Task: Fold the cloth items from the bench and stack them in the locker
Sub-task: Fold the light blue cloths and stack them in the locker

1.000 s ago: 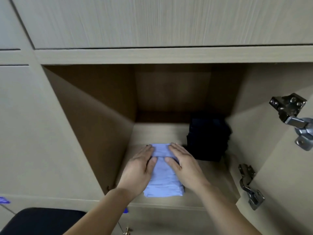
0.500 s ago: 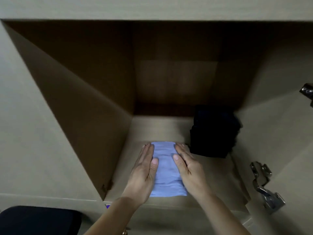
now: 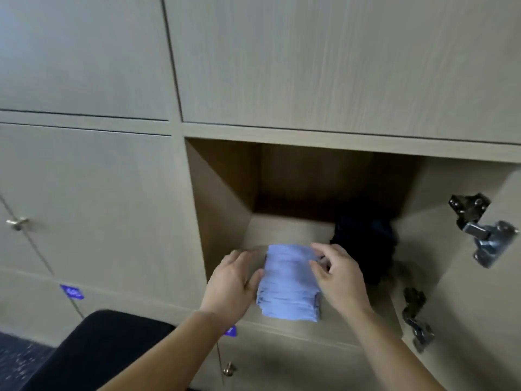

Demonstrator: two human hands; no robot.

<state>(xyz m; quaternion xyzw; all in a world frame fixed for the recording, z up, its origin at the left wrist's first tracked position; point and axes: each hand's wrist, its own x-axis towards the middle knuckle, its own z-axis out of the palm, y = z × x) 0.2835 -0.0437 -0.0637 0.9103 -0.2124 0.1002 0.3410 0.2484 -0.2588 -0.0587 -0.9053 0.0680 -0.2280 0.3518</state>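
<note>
L grip point(image 3: 234, 280) relaxed against blue cloth point(image 3: 290, 283), 9 o'clock edge; R grip point(image 3: 338, 275) pinches 3 o'clock edge. Cloth sits at locker point(image 3: 222, 198) front, dark stack point(image 3: 363, 244) at 2 o'clock. Soft, light: support both sides.

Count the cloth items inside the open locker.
2: a light blue folded cloth at the front edge, a dark cloth deeper in at right; shadow may hide more.

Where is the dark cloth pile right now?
In the head view, the dark cloth pile sits inside the open locker at its right rear, just right of the light blue folded cloth and beyond the right hand.
</note>
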